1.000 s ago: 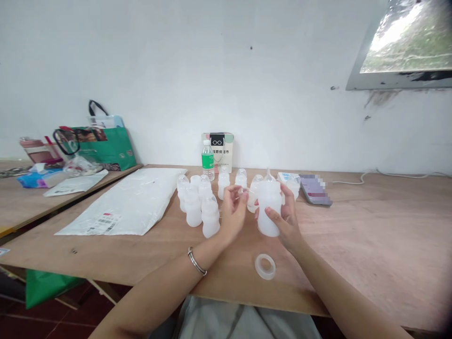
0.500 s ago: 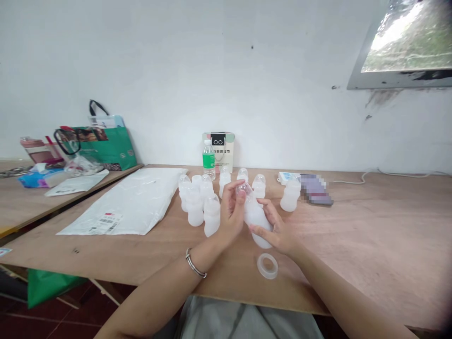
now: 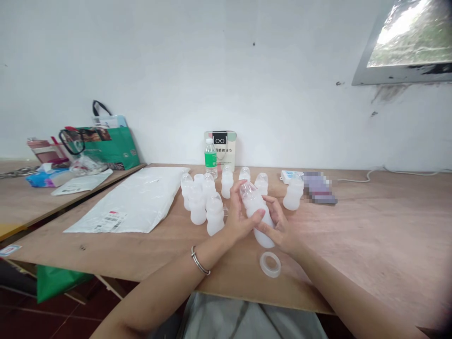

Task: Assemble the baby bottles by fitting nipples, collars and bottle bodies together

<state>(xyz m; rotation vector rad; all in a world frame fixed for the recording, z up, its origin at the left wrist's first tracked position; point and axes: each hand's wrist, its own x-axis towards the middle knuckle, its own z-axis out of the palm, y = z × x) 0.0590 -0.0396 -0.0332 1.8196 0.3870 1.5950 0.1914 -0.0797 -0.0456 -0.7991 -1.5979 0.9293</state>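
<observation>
Both hands hold one frosted white baby bottle (image 3: 264, 234), tilted with its clear domed cap (image 3: 248, 189) up and to the left. My left hand (image 3: 242, 214) wraps its left side, thumb across the front and fingers behind near the cap. Around the lower right of the body curls my right hand (image 3: 278, 226). A loose white ring (image 3: 270, 264) lies flat on the table just below the bottle. Left of my hands stand several similar bottles, the nearest being a capped bottle (image 3: 215, 216). Another capped bottle (image 3: 293, 194) stands alone to the right.
A white plastic mailer (image 3: 137, 202) covers the table's left part. Behind the bottles are a green-labelled water bottle (image 3: 211, 159) and a paper bag (image 3: 229, 150). A blurred purple item (image 3: 319, 187) lies to the right. On the left table sit a green bag (image 3: 123, 146) and a tissue pack (image 3: 47, 176).
My left thumb has moved from the clear cap down onto the bottle's body. The right hand keeps its hold. The whole view has shifted slightly.
</observation>
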